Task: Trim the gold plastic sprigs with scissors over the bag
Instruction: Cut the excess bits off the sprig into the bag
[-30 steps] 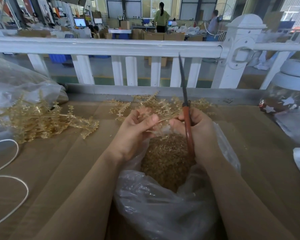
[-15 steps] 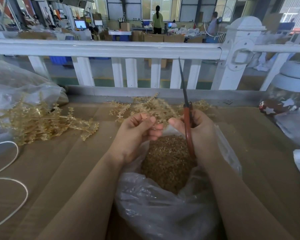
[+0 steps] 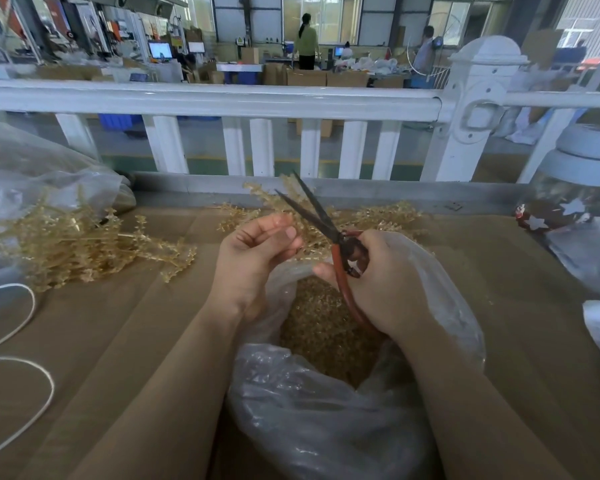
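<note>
Left hand (image 3: 257, 251) pinching sprig (image 3: 291, 206) above bag (image 3: 326, 427) so trimmings drop in; right hand (image 3: 378, 282) gripping scissors (image 3: 321, 216), blades parted, ready.

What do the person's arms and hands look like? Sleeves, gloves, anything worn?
Both forearms are bare to the bottom edge of the frame: no sleeves in view. The left hand and right hand are ungloved. No rings, watch, bracelet or markings show on either wrist or on the visible fingers. Fingernails look short and unpainted.
</note>
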